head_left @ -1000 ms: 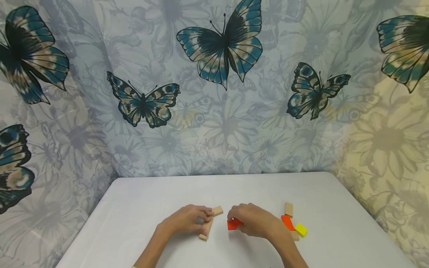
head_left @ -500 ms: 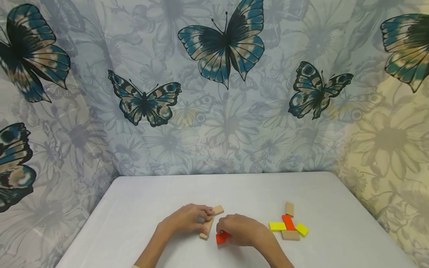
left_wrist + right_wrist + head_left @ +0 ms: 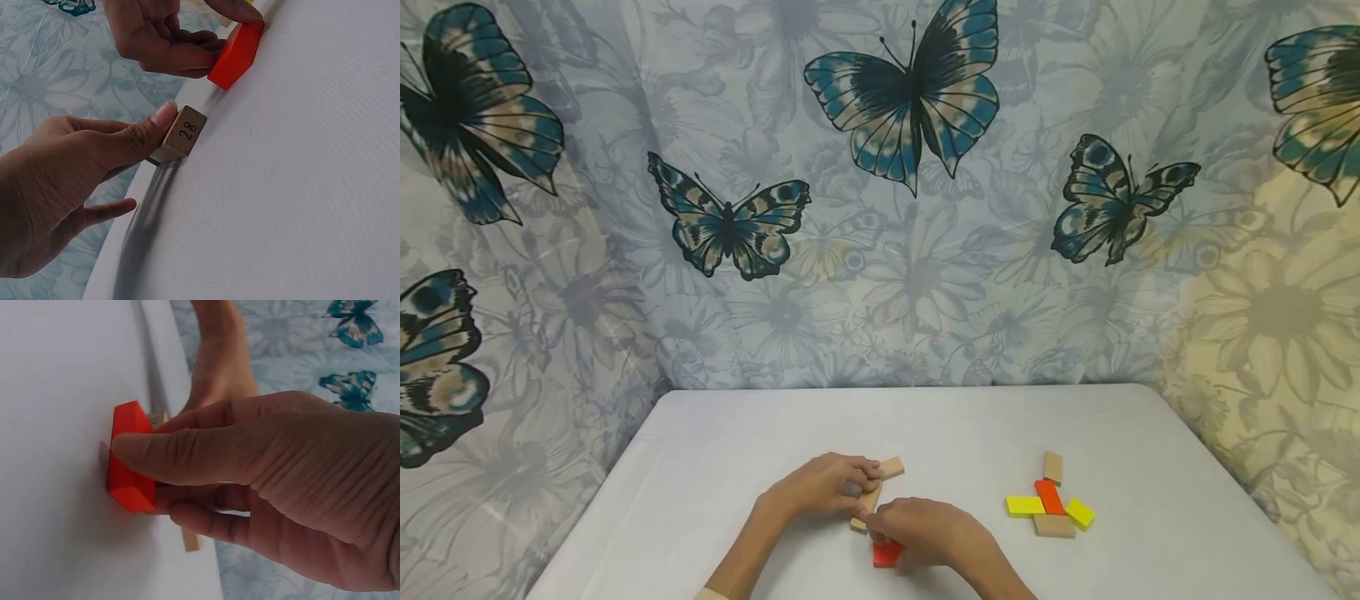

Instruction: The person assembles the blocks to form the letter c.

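Note:
My left hand (image 3: 823, 487) pinches a plain wooden block (image 3: 870, 498) lying slantwise on the table; its end, marked 28, shows in the left wrist view beside the thumb (image 3: 164, 117). Another plain wooden block (image 3: 892, 467) meets its far end, by the left fingertips. My right hand (image 3: 928, 531) holds a red block (image 3: 887, 554) between thumb and fingers, low over the white table at the near end of the left hand's block. In the right wrist view the thumb lies across the red block (image 3: 132, 472), and the fingers behind it are partly hidden.
To the right lies a cluster of flat blocks: a red one (image 3: 1050, 497) in the middle, a yellow one (image 3: 1025, 507) at its left, another yellow block (image 3: 1080, 514) at its right, and plain wooden ones above (image 3: 1053, 468) and below (image 3: 1055, 526). Butterfly-patterned cloth (image 3: 917, 333) hangs behind the white table (image 3: 760, 417).
My right hand has carried the red block left and nearer to me, toward the near end of the wooden block, uncovering the left yellow block. My left hand stays in place.

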Tool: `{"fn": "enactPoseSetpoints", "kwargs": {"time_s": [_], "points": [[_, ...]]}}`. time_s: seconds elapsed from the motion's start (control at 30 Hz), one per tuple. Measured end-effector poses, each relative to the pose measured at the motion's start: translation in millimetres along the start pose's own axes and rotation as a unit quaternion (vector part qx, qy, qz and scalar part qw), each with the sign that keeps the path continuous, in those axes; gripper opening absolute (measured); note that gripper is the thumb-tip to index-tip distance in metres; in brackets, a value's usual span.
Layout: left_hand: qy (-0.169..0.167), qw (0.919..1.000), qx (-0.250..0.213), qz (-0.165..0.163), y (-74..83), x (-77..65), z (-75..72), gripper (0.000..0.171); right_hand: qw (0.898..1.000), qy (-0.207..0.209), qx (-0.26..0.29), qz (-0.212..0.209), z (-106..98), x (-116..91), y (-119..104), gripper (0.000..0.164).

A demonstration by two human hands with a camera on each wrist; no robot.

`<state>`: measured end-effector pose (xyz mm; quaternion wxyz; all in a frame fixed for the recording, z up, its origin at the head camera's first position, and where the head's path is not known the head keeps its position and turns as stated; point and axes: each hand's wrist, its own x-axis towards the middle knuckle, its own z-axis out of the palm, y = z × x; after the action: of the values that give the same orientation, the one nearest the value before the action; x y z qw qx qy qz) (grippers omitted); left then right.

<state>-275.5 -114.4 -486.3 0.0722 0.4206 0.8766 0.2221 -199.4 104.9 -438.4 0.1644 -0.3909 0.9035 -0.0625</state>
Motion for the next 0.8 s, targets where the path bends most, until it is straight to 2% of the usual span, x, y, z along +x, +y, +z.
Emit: {"fn": "enactPoseSetpoints", "kwargs": {"time_s": [0.07, 0.2, 0.37, 0.6, 0.8], "points": [[0.000, 1.0000, 0.002, 0.005, 0.1, 0.3, -0.4, 0.045, 1.000, -0.007, 0.021, 0.007, -3.0, -2.2, 1.7, 0.045], [0.004, 0.9997, 0.017, 0.018, -1.4, 1.3, 0.1, 0.048, 0.996, -0.027, 0.076, 0.050, -14.1, -12.4, 8.4, 0.034], [0.008, 0.9994, 0.027, 0.021, -4.6, 0.4, 0.6, 0.048, 0.989, -0.080, 0.085, 0.087, -21.3, -22.8, 11.0, 0.042], [0.013, 0.9991, 0.026, 0.030, -4.9, 0.7, 1.5, 0.048, 0.988, -0.122, 0.084, 0.046, -19.1, -20.1, 3.0, 0.046], [0.010, 0.9995, 0.017, 0.024, -2.7, 1.4, 0.8, 0.049, 0.991, -0.103, 0.086, 0.020, -23.9, -22.1, 2.8, 0.047]]}}
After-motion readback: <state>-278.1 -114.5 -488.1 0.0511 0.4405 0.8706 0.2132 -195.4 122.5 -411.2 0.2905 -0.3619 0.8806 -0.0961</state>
